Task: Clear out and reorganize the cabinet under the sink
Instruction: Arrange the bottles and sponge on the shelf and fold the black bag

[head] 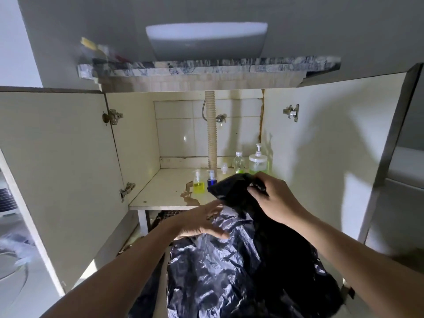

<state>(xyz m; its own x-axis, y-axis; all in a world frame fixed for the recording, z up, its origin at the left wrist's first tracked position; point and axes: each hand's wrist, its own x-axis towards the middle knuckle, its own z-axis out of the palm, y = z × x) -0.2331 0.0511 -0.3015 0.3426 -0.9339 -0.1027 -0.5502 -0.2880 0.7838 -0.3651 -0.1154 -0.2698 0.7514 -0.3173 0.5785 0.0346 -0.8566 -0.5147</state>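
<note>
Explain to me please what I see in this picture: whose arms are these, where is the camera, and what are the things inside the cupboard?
There is no machine here. A person wears one camera on the head, so you look forward and down along their own bare arms. In front is the open cabinet under a sink, both doors swung wide. The right hand grips a bunched part of a black plastic bag. The left hand lies with fingers straight on the bag. On the cabinet floor stand a yellow pump bottle, a blue pump bottle, a green bottle, a large green pump jar and a tiny clear bottle. A ribbed drain hose runs down behind them.
</note>
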